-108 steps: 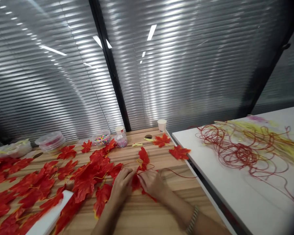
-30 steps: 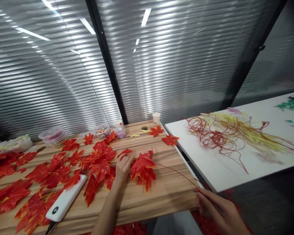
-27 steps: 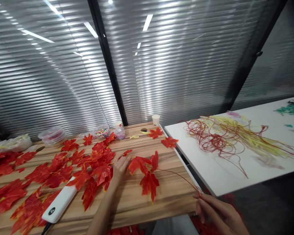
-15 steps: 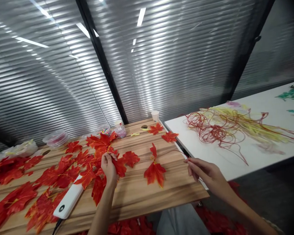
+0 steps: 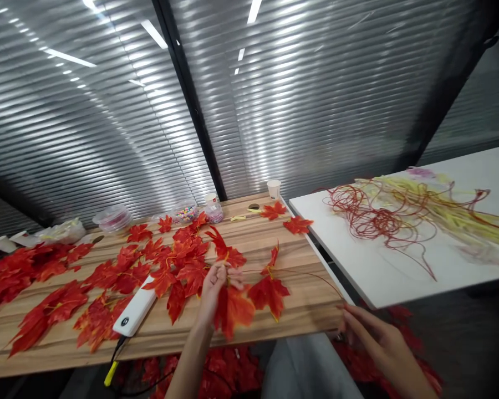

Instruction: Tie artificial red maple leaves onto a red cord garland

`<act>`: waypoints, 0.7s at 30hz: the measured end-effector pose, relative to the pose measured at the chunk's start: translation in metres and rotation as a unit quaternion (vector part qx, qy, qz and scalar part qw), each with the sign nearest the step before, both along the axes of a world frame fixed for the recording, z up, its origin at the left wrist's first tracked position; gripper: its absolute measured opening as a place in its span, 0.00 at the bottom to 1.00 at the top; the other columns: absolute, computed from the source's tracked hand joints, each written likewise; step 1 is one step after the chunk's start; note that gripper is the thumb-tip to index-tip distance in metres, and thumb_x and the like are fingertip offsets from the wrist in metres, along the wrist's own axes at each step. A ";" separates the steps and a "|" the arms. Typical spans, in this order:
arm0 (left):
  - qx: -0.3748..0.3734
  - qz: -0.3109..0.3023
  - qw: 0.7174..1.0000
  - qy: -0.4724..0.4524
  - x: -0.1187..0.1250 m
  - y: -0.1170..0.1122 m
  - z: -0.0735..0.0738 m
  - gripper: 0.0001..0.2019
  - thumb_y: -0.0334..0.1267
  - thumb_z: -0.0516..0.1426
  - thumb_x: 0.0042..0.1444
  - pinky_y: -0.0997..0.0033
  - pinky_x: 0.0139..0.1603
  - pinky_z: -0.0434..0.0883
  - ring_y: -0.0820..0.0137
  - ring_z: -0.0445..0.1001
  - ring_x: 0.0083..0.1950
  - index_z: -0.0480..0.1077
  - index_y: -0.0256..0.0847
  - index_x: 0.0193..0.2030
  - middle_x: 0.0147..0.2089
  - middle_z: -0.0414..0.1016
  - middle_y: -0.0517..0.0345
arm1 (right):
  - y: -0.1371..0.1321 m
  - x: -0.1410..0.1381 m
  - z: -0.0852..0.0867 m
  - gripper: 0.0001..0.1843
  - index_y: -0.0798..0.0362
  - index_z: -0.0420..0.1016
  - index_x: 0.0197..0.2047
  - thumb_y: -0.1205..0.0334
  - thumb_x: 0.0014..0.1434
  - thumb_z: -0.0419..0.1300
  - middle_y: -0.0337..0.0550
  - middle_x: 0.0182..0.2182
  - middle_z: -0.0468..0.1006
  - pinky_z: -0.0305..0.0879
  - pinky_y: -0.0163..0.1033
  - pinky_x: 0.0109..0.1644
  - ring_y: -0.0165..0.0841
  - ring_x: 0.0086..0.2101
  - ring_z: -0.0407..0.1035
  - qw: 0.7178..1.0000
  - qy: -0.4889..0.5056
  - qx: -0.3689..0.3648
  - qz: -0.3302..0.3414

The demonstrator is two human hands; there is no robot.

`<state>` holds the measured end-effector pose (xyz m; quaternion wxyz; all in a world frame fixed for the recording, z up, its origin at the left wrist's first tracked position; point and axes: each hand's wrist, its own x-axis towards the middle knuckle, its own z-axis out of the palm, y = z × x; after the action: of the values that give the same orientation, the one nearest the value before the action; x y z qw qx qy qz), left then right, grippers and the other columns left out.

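Observation:
My left hand (image 5: 217,281) is closed on a red artificial maple leaf (image 5: 235,310), pinching it near its yellow stem above the wooden table. Between my right thumb and fingers is the end of a thin dark red cord (image 5: 311,274); my right hand (image 5: 363,332) is at the table's right front edge. The cord runs left across the table toward my left hand, passing by a strung pair of maple leaves (image 5: 269,293). Whether it meets the held leaf is hard to make out. Left of my left hand lies a heap of red maple leaves (image 5: 187,252).
A white power bank (image 5: 135,307) with a cable lies on the wooden table (image 5: 303,316). At the back are a paper cup (image 5: 274,189) and bead packs (image 5: 186,213). Tangled red cord (image 5: 382,221) and yellow strips (image 5: 461,216) cover part of the white table (image 5: 357,277). Leaves lie on the floor.
My left hand has moved right, out of the leaf heap, and now holds a separate leaf. My right hand has drawn lower and to the right with the cord. The view has shifted slightly.

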<state>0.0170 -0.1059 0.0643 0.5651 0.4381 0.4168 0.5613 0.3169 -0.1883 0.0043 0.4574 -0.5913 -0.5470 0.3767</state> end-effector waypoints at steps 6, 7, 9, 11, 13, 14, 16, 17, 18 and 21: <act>-0.076 -0.020 0.996 0.038 0.044 -0.020 0.006 0.20 0.49 0.61 0.44 0.74 0.22 0.67 0.79 0.63 0.14 0.65 0.35 0.36 0.30 0.74 0.56 | 0.023 0.000 0.028 0.26 0.57 0.53 0.59 0.53 0.60 0.45 0.43 0.28 0.75 0.63 0.36 0.32 0.32 0.24 0.67 0.986 -0.144 0.030 0.078; -0.071 -0.018 0.996 0.045 0.057 -0.018 0.004 0.20 0.49 0.61 0.44 0.74 0.22 0.67 0.77 0.65 0.15 0.66 0.35 0.36 0.31 0.74 0.54 | 0.023 -0.003 0.031 0.26 0.57 0.51 0.59 0.55 0.61 0.45 0.42 0.27 0.75 0.62 0.36 0.31 0.32 0.24 0.66 0.986 -0.145 0.026 0.084; -0.053 -0.018 0.995 0.079 0.088 -0.010 -0.008 0.19 0.49 0.59 0.45 0.74 0.21 0.66 0.73 0.69 0.19 0.67 0.34 0.37 0.31 0.75 0.52 | 0.022 -0.009 0.039 0.24 0.57 0.52 0.58 0.57 0.61 0.44 0.41 0.25 0.74 0.61 0.35 0.30 0.32 0.24 0.66 0.986 -0.140 0.021 0.094; -0.012 0.001 0.988 0.155 0.120 0.001 -0.028 0.16 0.47 0.55 0.51 0.72 0.23 0.67 0.68 0.72 0.25 0.69 0.34 0.37 0.32 0.75 0.50 | 0.022 -0.010 0.045 0.22 0.56 0.54 0.57 0.60 0.60 0.44 0.40 0.24 0.73 0.61 0.35 0.30 0.33 0.25 0.67 0.986 -0.136 0.023 0.096; 0.050 0.054 0.952 0.296 0.148 0.011 -0.048 0.14 0.41 0.50 0.56 0.67 0.35 0.69 0.64 0.74 0.34 0.71 0.33 0.36 0.33 0.75 0.46 | 0.022 -0.004 0.046 0.22 0.57 0.53 0.57 0.61 0.60 0.45 0.40 0.24 0.73 0.61 0.36 0.31 0.33 0.25 0.67 0.988 -0.125 0.029 0.091; 0.071 0.066 0.927 0.363 0.159 0.015 -0.057 0.14 0.38 0.48 0.57 0.64 0.39 0.68 0.63 0.73 0.36 0.71 0.32 0.38 0.35 0.75 0.45 | 0.022 0.001 0.044 0.23 0.57 0.52 0.58 0.62 0.59 0.45 0.39 0.23 0.72 0.61 0.36 0.32 0.33 0.25 0.67 0.989 -0.118 0.030 0.087; 0.111 0.070 0.879 0.459 0.173 0.020 -0.071 0.16 0.36 0.45 0.59 0.63 0.44 0.67 0.61 0.72 0.42 0.71 0.31 0.43 0.40 0.73 0.42 | 0.021 0.013 0.033 0.24 0.58 0.53 0.58 0.61 0.59 0.46 0.39 0.23 0.72 0.62 0.36 0.32 0.32 0.25 0.67 0.990 -0.114 0.025 0.073; 0.121 0.074 0.856 0.497 0.177 0.021 -0.076 0.17 0.36 0.44 0.59 0.62 0.45 0.66 0.60 0.71 0.44 0.70 0.31 0.46 0.42 0.72 0.41 | 0.020 0.019 0.025 0.24 0.58 0.54 0.57 0.61 0.58 0.46 0.39 0.23 0.72 0.62 0.36 0.32 0.31 0.24 0.66 0.991 -0.110 0.021 0.068; 0.129 0.080 0.835 0.529 0.179 0.021 -0.079 0.18 0.36 0.44 0.60 0.63 0.44 0.66 0.60 0.70 0.45 0.69 0.32 0.49 0.43 0.71 0.41 | 0.019 0.025 0.017 0.23 0.59 0.55 0.56 0.60 0.58 0.46 0.39 0.22 0.72 0.62 0.35 0.31 0.31 0.23 0.66 0.992 -0.103 0.015 0.067; 0.146 0.093 0.773 0.611 0.179 0.018 -0.082 0.19 0.41 0.43 0.60 0.62 0.40 0.67 0.59 0.68 0.44 0.66 0.37 0.53 0.44 0.68 0.43 | 0.015 0.034 -0.007 0.23 0.61 0.59 0.53 0.57 0.58 0.48 0.41 0.23 0.72 0.62 0.35 0.30 0.30 0.22 0.65 0.997 -0.057 -0.006 0.060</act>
<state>0.1960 -0.0880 -0.0173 0.0661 0.7254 0.6257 0.2793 0.3510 -0.1729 -0.0031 0.3988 -0.5806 -0.6043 0.3724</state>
